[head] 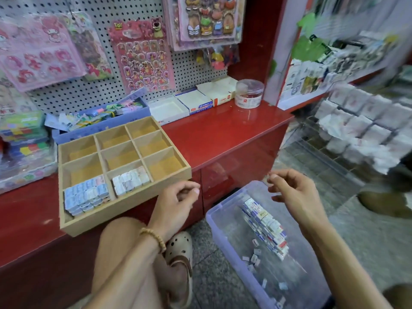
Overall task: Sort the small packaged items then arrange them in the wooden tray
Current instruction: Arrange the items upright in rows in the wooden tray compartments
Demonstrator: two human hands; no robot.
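Two hands hang loosely curled and empty, apart, between the wooden tray and the clear bin.

I see my left hand (178, 197) just off the wooden tray's (124, 206) near right corner, at about 4 o'clock from it, holding nothing. My right hand (292, 190) hovers at 12 o'clock over the clear plastic bin (214, 221) on the floor, where a row of small packaged items (266, 226) lies with loose ones scattered below. Sorted packets (85, 195) fill the tray's near-left compartment, and whiter ones (130, 179) the near-middle, at 9 to 10 o'clock from my left hand. The tray sits on a red counter (223, 134).
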